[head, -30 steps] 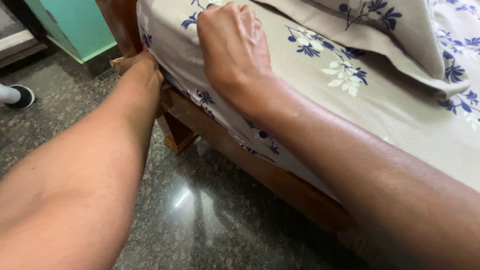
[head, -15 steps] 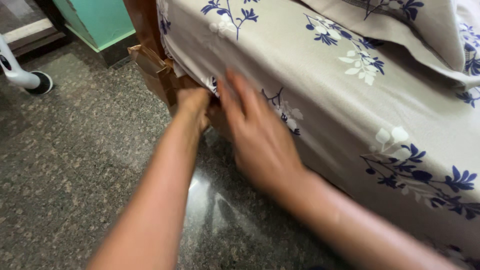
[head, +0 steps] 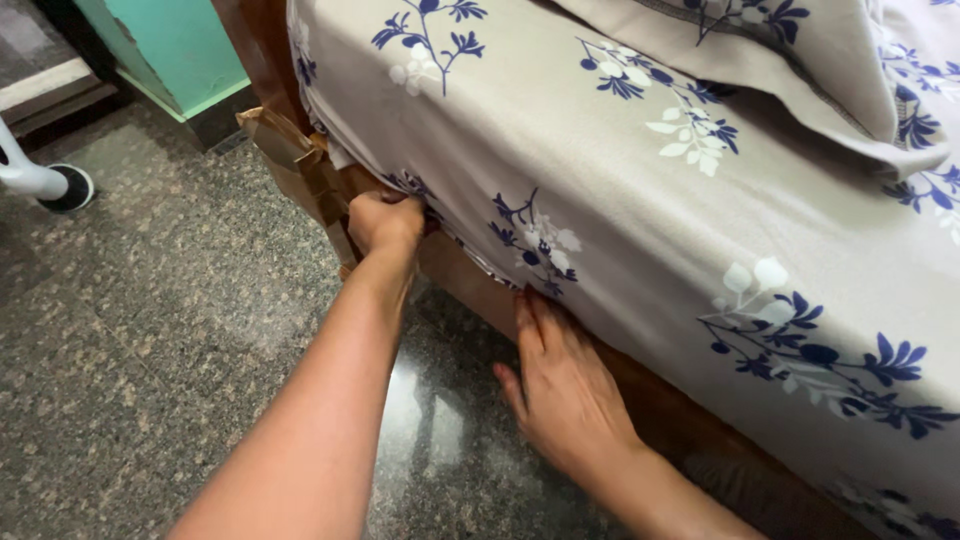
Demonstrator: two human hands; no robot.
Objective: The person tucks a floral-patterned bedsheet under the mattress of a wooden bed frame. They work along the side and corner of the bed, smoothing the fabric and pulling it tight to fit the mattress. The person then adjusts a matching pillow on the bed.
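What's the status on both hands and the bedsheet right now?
Left hand fisted on the bedsheet edge near the bed corner. Right hand flat, fingertips at the sheet's lower edge against the wooden bed frame. Nothing blocking.

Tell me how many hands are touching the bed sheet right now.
2. The left hand is closed on the sheet's lower edge near the bed's corner; the right hand presses its fingertips under the edge farther along.
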